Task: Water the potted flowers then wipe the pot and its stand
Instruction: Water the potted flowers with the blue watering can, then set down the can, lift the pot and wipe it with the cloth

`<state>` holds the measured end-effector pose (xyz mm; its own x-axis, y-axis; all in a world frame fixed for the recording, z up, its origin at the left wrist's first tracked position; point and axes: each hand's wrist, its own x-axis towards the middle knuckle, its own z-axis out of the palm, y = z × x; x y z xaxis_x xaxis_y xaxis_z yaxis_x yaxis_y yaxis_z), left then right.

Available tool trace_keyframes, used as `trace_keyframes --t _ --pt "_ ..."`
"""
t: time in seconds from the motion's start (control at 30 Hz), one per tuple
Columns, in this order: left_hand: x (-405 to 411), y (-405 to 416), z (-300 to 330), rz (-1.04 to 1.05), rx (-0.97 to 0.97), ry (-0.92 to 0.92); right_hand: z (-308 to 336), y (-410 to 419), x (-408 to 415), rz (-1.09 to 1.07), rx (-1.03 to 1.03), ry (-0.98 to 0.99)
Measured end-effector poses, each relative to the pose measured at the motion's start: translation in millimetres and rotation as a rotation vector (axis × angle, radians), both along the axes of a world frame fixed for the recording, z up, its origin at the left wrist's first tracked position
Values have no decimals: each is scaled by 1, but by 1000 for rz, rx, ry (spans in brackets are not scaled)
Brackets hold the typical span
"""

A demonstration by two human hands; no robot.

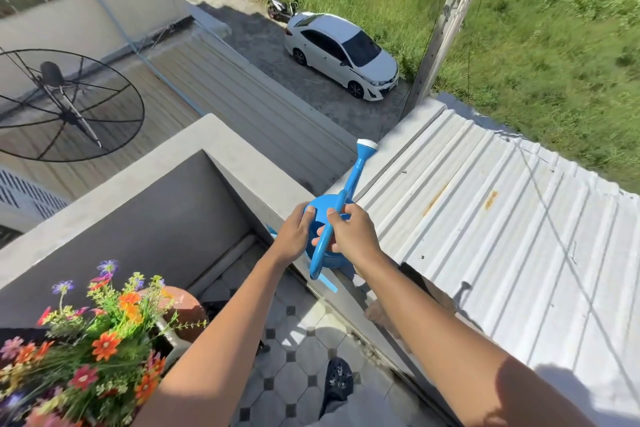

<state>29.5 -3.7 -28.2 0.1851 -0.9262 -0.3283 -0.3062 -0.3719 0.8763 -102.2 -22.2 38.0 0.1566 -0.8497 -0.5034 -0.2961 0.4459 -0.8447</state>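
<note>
Watering can held on the balcony ledge

Plastic, smooth and bright blue, the watering can [329, 218] sits on top of the grey concrete ledge [242, 163] of a balcony. Its round body is squat, and its long thin spout runs up and away from the person, slightly to the right, ending in a flared head with a white cap over the ridged metal roof [485, 236] beyond.

2 hands are on it. The left hand [294, 236] is curled over the near left side of the body, fingers on the rim. The right hand [353, 232] is closed around the arched blue handle that runs along the top, thumb on the left of it.

Flowers [104, 333] in orange, pink and purple, with thin green stems, fill the lower left corner, well apart from the can. Their pot is mostly hidden under the blooms and the left forearm, and the frame cuts them off. The far side of the can's body is covered by the hands.
</note>
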Motion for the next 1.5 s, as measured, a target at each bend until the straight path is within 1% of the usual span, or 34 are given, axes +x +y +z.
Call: trace_keyframes --t 0.07,0.13,0.2,0.27,0.33,0.4,0.47,0.5,0.6,0.73,0.8,0.9,1.0,1.07,1.17,1.3,1.4,1.43,1.47,1.5 --pt "2 0 0 3 40 -20 -3 0 -4 18 -37 62" --pt "3 0 5 66 26 -123 -3 2 -12 24 -40 45" --pt "-2 2 23 176 -95 -238 -3 3 -25 0 -85 32" --pt "-16 2 50 239 -249 -303 -5 4 -42 -42 -146 56" --pt "-39 3 78 222 -369 -346 -14 5 -61 -84 -190 119" --pt "-66 3 93 155 -468 -349 -29 6 -80 -126 -227 218" --pt "-94 5 95 58 -521 -310 -42 10 -101 -161 -234 293" --pt "-108 6 91 1 -518 -287 -48 15 -113 -170 -226 322" --pt "-137 9 57 -162 -393 -277 -64 36 -145 -180 -176 413" --pt "-158 20 -12 -298 -40 -367 -88 68 -174 -175 -85 447" --pt "-169 30 -37 -332 121 -393 -96 79 -184 -192 -85 482" --pt "-184 43 -57 -295 212 -388 -104 91 -192 -226 -73 498" --pt "-190 46 -58 -185 285 -272 -108 98 -195 -191 -40 486" --pt "-187 45 -55 -240 295 -256 -110 100 -194 -175 -37 478" --pt "-174 53 -36 -299 220 -176 -108 101 -189 -169 -46 461" --pt "-135 76 -2 -173 65 -125 -106 106 -168 -97 -41 397" --pt "-92 106 24 -94 -20 -17 -97 118 -134 -4 -24 257" --pt "-77 118 30 -63 -38 26 -93 125 -121 23 0 181" --pt "-63 131 35 -26 -46 62 -86 132 -106 40 52 66" --pt "-51 145 39 21 -47 94 -78 138 -91 31 152 -84"
